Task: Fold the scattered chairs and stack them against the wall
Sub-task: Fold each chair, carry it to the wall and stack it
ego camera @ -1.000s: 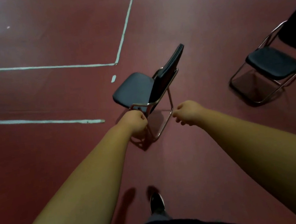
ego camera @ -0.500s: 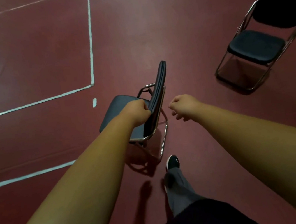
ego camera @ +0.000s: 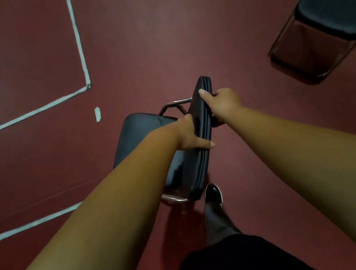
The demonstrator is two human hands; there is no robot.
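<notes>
A black padded folding chair (ego camera: 141, 137) with a chrome frame stands unfolded right below me, its seat to the left and its backrest (ego camera: 200, 154) seen edge-on. My left hand (ego camera: 189, 134) grips the backrest from the seat side, thumb across its top edge. My right hand (ego camera: 220, 104) holds the backrest's far end from the other side. A second black folding chair (ego camera: 332, 8) stands unfolded at the upper right, untouched.
The floor is dark red with pale painted lines (ego camera: 80, 45) at the left and a small tape mark (ego camera: 97, 114). My foot in a black shoe (ego camera: 213, 192) is planted just right of the chair's rear leg.
I have stepped up to the chair. Both hands, which were closed fists in the air, now grip its backrest, one on each side.
</notes>
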